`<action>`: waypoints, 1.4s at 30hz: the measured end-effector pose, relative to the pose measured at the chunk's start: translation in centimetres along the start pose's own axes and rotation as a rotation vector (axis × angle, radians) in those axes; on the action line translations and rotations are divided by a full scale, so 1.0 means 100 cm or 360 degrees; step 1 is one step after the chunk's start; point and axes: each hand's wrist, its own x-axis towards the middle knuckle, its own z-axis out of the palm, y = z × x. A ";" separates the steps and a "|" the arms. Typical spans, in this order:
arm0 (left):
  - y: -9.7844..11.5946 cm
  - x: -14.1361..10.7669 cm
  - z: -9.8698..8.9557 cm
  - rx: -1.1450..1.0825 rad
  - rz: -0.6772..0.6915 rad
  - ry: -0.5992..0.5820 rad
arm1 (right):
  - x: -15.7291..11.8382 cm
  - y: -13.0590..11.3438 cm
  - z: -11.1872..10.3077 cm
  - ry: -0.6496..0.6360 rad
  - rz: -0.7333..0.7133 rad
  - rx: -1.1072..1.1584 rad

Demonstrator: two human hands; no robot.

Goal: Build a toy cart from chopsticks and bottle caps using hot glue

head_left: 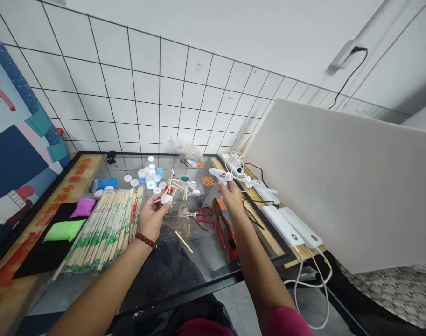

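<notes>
My left hand is closed on a white bottle cap, pinched between thumb and fingers above the glass tabletop. A white hot glue gun is in my right hand, its nozzle pointing left. Just beyond the held cap stand short wooden stick pieces, one with a red cap near it; whether they touch the held cap I cannot tell. Another stick piece group has a dark green blob on top. Several loose white and blue bottle caps lie behind my left hand.
Wrapped chopsticks lie at left beside green clay and purple clay. Red-handled scissors, pliers and a loose stick lie between my arms. White power strips with cables line the right edge; a plastic bag lies behind.
</notes>
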 end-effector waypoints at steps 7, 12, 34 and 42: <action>-0.002 0.000 -0.002 0.0066 0.0032 0.0049 | -0.050 -0.070 -0.002 -0.0405 -0.0185 0.0325; 0.001 0.000 0.000 0.0072 0.0042 0.0110 | -0.070 -0.079 0.006 -0.0433 -0.0368 0.0037; 0.001 -0.001 0.001 0.0087 0.0064 0.0127 | -0.083 -0.057 0.028 -0.0337 -0.0567 -0.0364; 0.003 -0.001 0.002 0.0088 0.0095 0.0125 | -0.084 -0.053 0.029 -0.0294 -0.0581 -0.0408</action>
